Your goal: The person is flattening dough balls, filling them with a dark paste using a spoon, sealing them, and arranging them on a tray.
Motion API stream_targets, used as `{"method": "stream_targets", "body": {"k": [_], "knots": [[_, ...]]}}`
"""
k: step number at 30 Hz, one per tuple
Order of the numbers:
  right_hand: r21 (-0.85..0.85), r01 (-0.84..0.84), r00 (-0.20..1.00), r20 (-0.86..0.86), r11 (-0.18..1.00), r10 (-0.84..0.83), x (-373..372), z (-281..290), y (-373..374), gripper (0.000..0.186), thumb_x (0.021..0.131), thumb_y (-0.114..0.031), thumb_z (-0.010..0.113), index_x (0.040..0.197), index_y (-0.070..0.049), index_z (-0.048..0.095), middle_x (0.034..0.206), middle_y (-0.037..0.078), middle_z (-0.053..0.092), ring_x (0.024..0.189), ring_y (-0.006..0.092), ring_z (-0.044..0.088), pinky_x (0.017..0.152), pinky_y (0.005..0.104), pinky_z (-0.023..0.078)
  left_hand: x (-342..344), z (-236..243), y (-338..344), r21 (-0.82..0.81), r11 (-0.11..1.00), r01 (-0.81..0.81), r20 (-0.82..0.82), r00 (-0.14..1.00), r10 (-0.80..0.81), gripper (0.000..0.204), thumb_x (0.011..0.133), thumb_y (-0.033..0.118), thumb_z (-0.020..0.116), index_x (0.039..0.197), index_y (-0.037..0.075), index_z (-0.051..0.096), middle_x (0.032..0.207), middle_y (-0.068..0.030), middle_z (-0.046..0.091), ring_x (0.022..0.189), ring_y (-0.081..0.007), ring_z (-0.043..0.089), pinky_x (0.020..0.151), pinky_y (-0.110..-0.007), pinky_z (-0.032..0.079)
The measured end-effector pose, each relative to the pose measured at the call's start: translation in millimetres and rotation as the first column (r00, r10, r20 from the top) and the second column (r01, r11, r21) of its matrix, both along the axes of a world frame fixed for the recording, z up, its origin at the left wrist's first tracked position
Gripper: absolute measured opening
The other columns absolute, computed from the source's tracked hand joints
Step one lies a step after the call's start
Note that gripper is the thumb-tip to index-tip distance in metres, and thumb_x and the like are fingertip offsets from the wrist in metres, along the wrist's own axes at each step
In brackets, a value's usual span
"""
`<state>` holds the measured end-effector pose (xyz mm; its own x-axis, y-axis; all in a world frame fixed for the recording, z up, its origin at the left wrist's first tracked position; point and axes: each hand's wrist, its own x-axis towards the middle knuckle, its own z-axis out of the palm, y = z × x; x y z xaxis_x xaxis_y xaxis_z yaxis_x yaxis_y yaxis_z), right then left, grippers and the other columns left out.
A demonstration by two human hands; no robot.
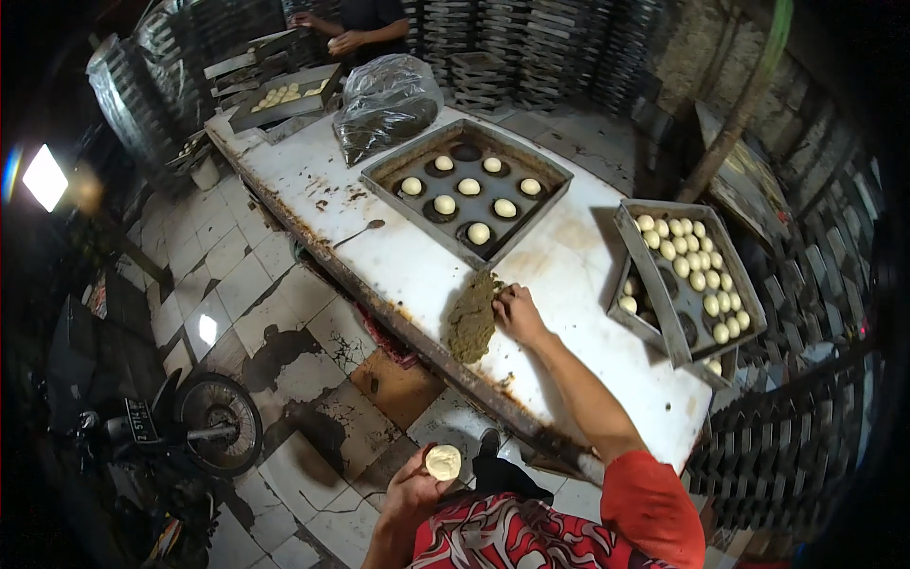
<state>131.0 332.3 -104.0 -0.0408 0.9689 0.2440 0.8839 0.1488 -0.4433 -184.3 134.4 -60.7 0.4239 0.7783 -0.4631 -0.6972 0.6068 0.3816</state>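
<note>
Eight pale balls [468, 187] in the tray [474, 211], one hand on the brown mound [471, 321]

The right hand [518, 315] reaches across the white tabletop [588, 270] with its fingers curled and bunched, the tips touching the right side of the mound. That heap of thick paste lies straight on the tabletop, near its worn edge and just beside the tray's nearest corner. Whether the fingers have any paste pinched between them, I cannot tell; the hand's own back covers the grip.

Off the table's edge, above the tiled floor [396, 387], the left hand [408, 491] is partly closed around a round dough piece [443, 463], its pale, hollowed face turned up.

A spoon [373, 225] lies left of the tray, and a clear plastic bag [391, 104] with dark contents sits behind it. To the right, a tilted tray [681, 302] of many more balls rests on another tray. At the far end, another person's hand [347, 43] is raised near a tray of pale pieces [284, 96].
</note>
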Motion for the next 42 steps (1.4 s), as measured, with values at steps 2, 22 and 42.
{"method": "stream_targets", "body": {"k": [2, 22, 42], "knots": [[0.073, 0.012, 0.996, -0.089, 0.997, -0.005, 0.3, -6.1, -6.6, 0.012, 0.078, -0.010, 0.062, 0.076, 0.001, 0.060, 0.090, 0.018, 0.054, 0.087, 0.0347, 0.048, 0.077, 0.0425, 0.041, 24.1, 5.7, 15.5, 0.442, 0.819, 0.365, -0.530, 0.843, -0.090, 0.046, 0.083, -0.005, 0.045, 0.128, -0.009, 0.040, 0.128, -0.0195, 0.047, 0.121, -0.0312, 0.045, 0.102, -0.046, 0.037], [0.160, 0.381, 0.878, -0.370, 0.910, -0.303, -51.8, 152.4, -95.5, 0.025, 0.084, -0.023, 0.059, 0.102, -0.006, 0.068, 0.125, 0.017, 0.046, 0.121, 0.0391, 0.034, 0.098, 0.0501, 0.028, 165.3, 62.5, 227.8, 0.401, 0.873, 0.280, -0.008, 0.953, -0.302, 0.047, 0.090, 0.006, 0.053, 0.132, 0.013, 0.032, 0.103, -0.0138, 0.055, 0.089, -0.0221, 0.058, 0.076, -0.033, 0.051], [-0.027, 0.988, 0.108, -0.594, 0.154, -0.797, 5.9, 22.9, -255.3, 0.025, 0.093, -0.020, 0.048, 0.101, 0.001, 0.059, 0.106, 0.017, 0.059, 0.097, 0.0274, 0.056, 0.084, 0.0373, 0.044, 289.7, -36.7, 92.9, 0.478, -0.601, 0.641, -0.724, 0.675, 0.144, 0.052, 0.090, 0.026, 0.052, 0.134, 0.003, 0.035, 0.135, -0.0173, 0.043, 0.131, -0.0363, 0.031, 0.108, -0.055, 0.014]]}}
